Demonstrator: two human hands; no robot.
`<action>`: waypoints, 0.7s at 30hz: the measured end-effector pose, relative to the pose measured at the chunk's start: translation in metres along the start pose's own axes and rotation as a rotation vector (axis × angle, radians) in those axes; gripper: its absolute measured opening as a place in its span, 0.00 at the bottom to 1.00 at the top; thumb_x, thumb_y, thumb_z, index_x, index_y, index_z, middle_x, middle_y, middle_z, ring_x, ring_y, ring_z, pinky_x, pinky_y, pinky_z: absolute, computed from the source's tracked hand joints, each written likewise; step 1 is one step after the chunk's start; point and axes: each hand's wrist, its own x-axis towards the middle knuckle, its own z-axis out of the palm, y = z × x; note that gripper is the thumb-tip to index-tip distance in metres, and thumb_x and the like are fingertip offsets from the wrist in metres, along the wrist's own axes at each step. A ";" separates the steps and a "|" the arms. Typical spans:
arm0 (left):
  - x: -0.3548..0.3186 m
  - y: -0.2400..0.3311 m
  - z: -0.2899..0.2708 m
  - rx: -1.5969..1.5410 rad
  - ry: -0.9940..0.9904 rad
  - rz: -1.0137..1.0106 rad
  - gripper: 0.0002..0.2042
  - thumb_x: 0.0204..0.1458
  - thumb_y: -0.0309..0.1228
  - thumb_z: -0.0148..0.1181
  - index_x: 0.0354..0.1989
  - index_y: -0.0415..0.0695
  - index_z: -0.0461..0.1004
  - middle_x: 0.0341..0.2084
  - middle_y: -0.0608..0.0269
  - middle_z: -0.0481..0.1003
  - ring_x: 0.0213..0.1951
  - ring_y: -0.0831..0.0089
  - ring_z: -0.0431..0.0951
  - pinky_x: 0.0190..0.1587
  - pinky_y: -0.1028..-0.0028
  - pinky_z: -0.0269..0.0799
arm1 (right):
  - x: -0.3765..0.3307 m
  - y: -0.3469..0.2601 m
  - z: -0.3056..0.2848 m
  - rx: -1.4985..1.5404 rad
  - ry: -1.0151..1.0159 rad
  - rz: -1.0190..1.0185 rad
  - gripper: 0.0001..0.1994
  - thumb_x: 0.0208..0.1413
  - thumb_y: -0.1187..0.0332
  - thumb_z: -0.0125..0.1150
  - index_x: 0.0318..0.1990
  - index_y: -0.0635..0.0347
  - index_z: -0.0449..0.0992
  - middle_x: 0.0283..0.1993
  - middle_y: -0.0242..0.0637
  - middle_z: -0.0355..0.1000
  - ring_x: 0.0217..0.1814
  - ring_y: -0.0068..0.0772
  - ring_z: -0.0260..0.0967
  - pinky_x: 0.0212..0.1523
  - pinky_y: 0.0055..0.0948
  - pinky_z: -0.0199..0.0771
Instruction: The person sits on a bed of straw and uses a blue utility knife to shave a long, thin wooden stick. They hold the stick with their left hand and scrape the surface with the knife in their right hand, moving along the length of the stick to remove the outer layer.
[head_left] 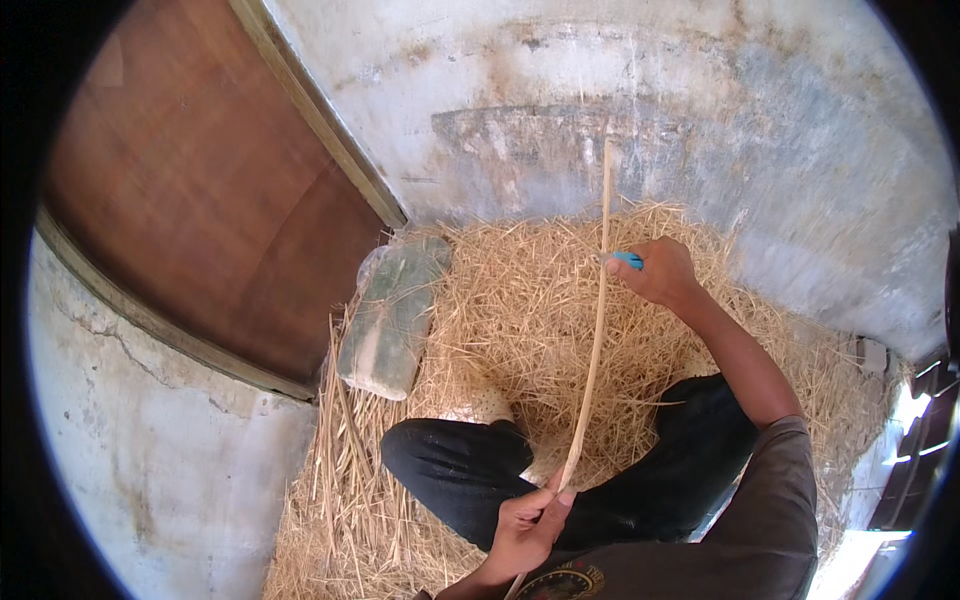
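A long, thin, pale wooden stick (592, 370) runs from my lap up toward the wall, bowed slightly along its length. My left hand (527, 528) is closed around its lower part, close to my body. Farther up, my right hand (655, 272) grips a small blue-handled tool (629, 260). The tool's front end meets the stick well below its upper tip; its exact kind is too small to make out. My legs (455, 465) are folded on either side of the stick.
Loose straw-like shavings (520, 300) cover the floor around me. A worn greenish block (395, 315) lies at the left, beside long pale strips (345, 480). Behind stands a stained plaster wall (580, 90), with a brown wood-framed panel (210, 190) at far left.
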 end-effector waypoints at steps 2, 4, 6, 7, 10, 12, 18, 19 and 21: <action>0.000 -0.002 0.001 0.077 -0.004 0.058 0.19 0.60 0.27 0.51 0.60 0.40 0.63 0.18 0.81 0.58 0.22 0.91 0.55 0.24 0.88 0.51 | 0.024 0.004 -0.006 0.064 -0.028 0.182 0.36 0.54 0.30 0.35 0.12 0.53 0.64 0.11 0.24 0.56 0.15 0.24 0.54 0.16 0.27 0.57; -0.014 -0.002 0.012 -0.033 -0.083 -0.047 0.19 0.60 0.27 0.50 0.60 0.40 0.64 0.18 0.81 0.58 0.22 0.92 0.55 0.24 0.87 0.51 | 0.039 0.047 -0.020 0.078 0.044 0.294 0.35 0.55 0.30 0.34 0.12 0.51 0.62 0.11 0.23 0.53 0.15 0.21 0.50 0.16 0.24 0.55; -0.010 -0.007 0.008 -0.029 -0.124 -0.044 0.19 0.60 0.27 0.51 0.61 0.44 0.64 0.17 0.79 0.61 0.19 0.91 0.57 0.22 0.86 0.52 | 0.070 0.088 -0.026 0.083 0.129 0.353 0.42 0.49 0.25 0.34 0.18 0.61 0.73 0.16 0.41 0.67 0.22 0.41 0.67 0.29 0.42 0.69; -0.010 -0.011 0.007 -0.034 -0.115 -0.051 0.19 0.60 0.26 0.51 0.61 0.44 0.64 0.17 0.79 0.61 0.20 0.91 0.57 0.22 0.87 0.52 | 0.077 0.096 -0.028 0.057 0.219 0.387 0.44 0.48 0.24 0.33 0.20 0.63 0.75 0.21 0.47 0.70 0.26 0.46 0.69 0.34 0.45 0.69; -0.007 -0.011 0.006 0.004 -0.138 -0.021 0.19 0.60 0.26 0.51 0.60 0.44 0.65 0.15 0.78 0.61 0.19 0.91 0.56 0.21 0.87 0.52 | 0.106 0.164 -0.039 0.106 0.415 0.586 0.49 0.45 0.22 0.34 0.26 0.72 0.77 0.33 0.63 0.73 0.38 0.55 0.72 0.44 0.49 0.67; -0.008 0.000 0.005 0.097 -0.153 0.036 0.17 0.60 0.26 0.50 0.58 0.44 0.67 0.14 0.76 0.59 0.17 0.90 0.56 0.20 0.87 0.53 | 0.108 0.190 -0.046 0.258 0.532 0.612 0.50 0.46 0.23 0.34 0.26 0.75 0.76 0.31 0.61 0.73 0.36 0.53 0.72 0.43 0.50 0.67; 0.042 -0.003 -0.031 -0.282 0.054 0.042 0.15 0.63 0.31 0.43 0.55 0.39 0.68 0.09 0.70 0.62 0.08 0.86 0.57 0.12 0.85 0.52 | 0.014 0.068 0.029 0.214 0.095 0.117 0.38 0.57 0.37 0.44 0.11 0.67 0.63 0.09 0.35 0.53 0.13 0.29 0.49 0.18 0.38 0.53; 0.049 0.000 -0.033 -0.270 0.081 0.063 0.16 0.63 0.32 0.43 0.55 0.38 0.67 0.08 0.70 0.62 0.08 0.87 0.56 0.11 0.85 0.51 | -0.014 0.012 0.009 0.234 -0.111 0.117 0.34 0.56 0.41 0.50 0.13 0.65 0.66 0.09 0.33 0.51 0.13 0.27 0.48 0.17 0.35 0.54; 0.060 0.005 -0.035 -0.290 0.074 0.103 0.17 0.63 0.33 0.44 0.55 0.36 0.66 0.08 0.70 0.62 0.08 0.87 0.56 0.12 0.85 0.52 | -0.054 -0.030 0.010 0.323 -0.088 -0.147 0.32 0.52 0.40 0.55 0.13 0.61 0.67 0.09 0.33 0.53 0.12 0.28 0.52 0.17 0.33 0.56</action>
